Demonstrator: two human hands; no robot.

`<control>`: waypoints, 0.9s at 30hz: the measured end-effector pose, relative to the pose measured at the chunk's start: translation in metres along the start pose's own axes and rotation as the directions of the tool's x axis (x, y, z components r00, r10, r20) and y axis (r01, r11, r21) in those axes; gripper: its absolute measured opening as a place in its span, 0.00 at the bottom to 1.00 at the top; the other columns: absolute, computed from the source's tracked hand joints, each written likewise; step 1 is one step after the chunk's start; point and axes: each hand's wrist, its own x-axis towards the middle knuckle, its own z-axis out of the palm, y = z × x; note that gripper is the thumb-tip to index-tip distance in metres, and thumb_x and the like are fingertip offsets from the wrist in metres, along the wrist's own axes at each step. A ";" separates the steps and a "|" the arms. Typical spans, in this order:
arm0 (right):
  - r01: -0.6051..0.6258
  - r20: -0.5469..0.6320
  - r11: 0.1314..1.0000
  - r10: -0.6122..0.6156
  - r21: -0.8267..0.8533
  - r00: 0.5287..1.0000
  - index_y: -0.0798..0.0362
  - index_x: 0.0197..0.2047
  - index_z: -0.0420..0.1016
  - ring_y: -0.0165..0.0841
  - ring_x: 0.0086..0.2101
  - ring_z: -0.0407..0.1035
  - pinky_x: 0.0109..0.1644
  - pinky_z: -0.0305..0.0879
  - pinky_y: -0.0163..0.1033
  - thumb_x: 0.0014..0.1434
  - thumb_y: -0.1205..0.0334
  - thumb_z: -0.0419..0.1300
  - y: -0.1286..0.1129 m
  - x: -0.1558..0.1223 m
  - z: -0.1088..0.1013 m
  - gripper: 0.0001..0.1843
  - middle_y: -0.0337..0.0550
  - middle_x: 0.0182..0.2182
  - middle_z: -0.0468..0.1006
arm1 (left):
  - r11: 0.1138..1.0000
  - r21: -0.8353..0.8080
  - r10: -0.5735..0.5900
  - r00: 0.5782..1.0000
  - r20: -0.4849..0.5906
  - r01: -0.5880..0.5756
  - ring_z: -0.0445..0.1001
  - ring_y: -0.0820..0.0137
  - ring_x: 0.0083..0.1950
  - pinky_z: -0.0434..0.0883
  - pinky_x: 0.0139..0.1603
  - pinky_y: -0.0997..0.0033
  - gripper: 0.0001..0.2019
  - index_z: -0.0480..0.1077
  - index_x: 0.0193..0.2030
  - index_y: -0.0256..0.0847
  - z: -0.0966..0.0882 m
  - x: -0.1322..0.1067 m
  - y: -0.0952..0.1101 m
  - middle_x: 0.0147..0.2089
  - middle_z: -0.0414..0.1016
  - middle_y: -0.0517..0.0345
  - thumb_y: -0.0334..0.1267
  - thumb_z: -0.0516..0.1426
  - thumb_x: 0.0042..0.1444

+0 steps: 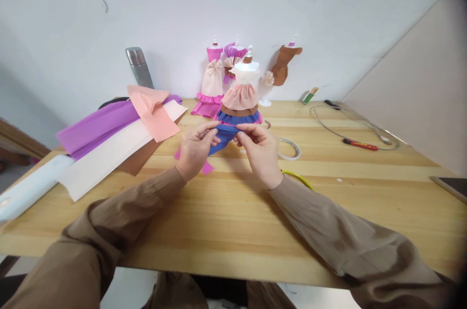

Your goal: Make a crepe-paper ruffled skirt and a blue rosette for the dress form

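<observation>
Between my two hands a strip of blue crepe paper [227,131] is stretched, folded along its top edge. My left hand [197,147] pinches its left end between thumb and fingers. The right end is pinched by my right hand [260,149]. Just behind stands a small dress form [245,86] in a cream top and a tiered skirt of peach, brown, blue and pink. Pink paper scraps [207,168] lie on the table below my left hand. A roll of white tape [289,149] rests right of my right hand.
Other dressed forms, one pink and cream [212,75], one brown [284,65], stand by the wall. Purple paper [98,126] and other sheets lie left, near a grey bottle [139,66]. A red-handled tool [360,144], a cable [321,124] and yellow-handled scissors [297,177] are right.
</observation>
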 end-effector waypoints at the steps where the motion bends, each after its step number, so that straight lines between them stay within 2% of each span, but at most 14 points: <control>1: 0.002 0.001 1.000 -0.002 -0.002 1.000 0.52 0.35 0.77 0.29 0.26 0.71 0.32 0.68 0.37 0.51 0.63 0.64 0.000 0.000 0.000 0.05 0.35 0.24 0.77 | 1.000 0.005 0.011 1.000 0.006 -0.011 0.75 0.76 0.24 0.75 0.28 0.78 0.07 0.79 0.39 0.38 -0.001 0.000 -0.001 0.23 0.76 0.62 0.31 0.61 0.53; 7: -0.004 -0.014 1.000 0.003 -0.027 1.000 0.52 0.32 0.74 0.30 0.26 0.71 0.31 0.68 0.37 0.50 0.62 0.64 0.003 0.001 0.000 0.05 0.35 0.24 0.76 | 0.999 0.012 0.034 0.999 0.011 -0.034 0.77 0.74 0.26 0.77 0.29 0.77 0.06 0.78 0.37 0.38 -0.002 0.000 -0.008 0.24 0.78 0.61 0.34 0.61 0.53; 15: 0.020 -0.037 0.999 -0.022 -0.044 0.999 0.51 0.31 0.74 0.32 0.28 0.73 0.36 0.72 0.41 0.49 0.63 0.65 0.003 0.001 -0.001 0.04 0.37 0.25 0.77 | 0.995 -0.092 0.033 0.999 0.007 -0.032 0.78 0.74 0.26 0.78 0.29 0.77 0.05 0.76 0.34 0.37 0.000 0.001 -0.006 0.24 0.79 0.60 0.34 0.63 0.50; 21: 0.043 -0.010 0.997 -0.044 -0.058 0.999 0.52 0.32 0.76 0.31 0.27 0.72 0.36 0.72 0.41 0.51 0.63 0.65 0.000 0.000 -0.003 0.04 0.37 0.25 0.77 | 0.995 -0.093 0.043 0.999 0.000 -0.043 0.76 0.76 0.23 0.76 0.27 0.79 0.05 0.76 0.35 0.36 0.001 0.000 -0.003 0.22 0.77 0.61 0.34 0.63 0.50; 27: 0.037 0.017 0.998 -0.036 -0.059 0.999 0.51 0.37 0.79 0.30 0.27 0.72 0.36 0.73 0.41 0.52 0.63 0.64 0.002 0.000 -0.003 0.08 0.38 0.28 0.79 | 0.997 -0.074 0.013 1.000 0.007 -0.013 0.76 0.76 0.24 0.77 0.28 0.79 0.04 0.75 0.35 0.36 0.000 -0.001 -0.002 0.22 0.77 0.61 0.32 0.62 0.51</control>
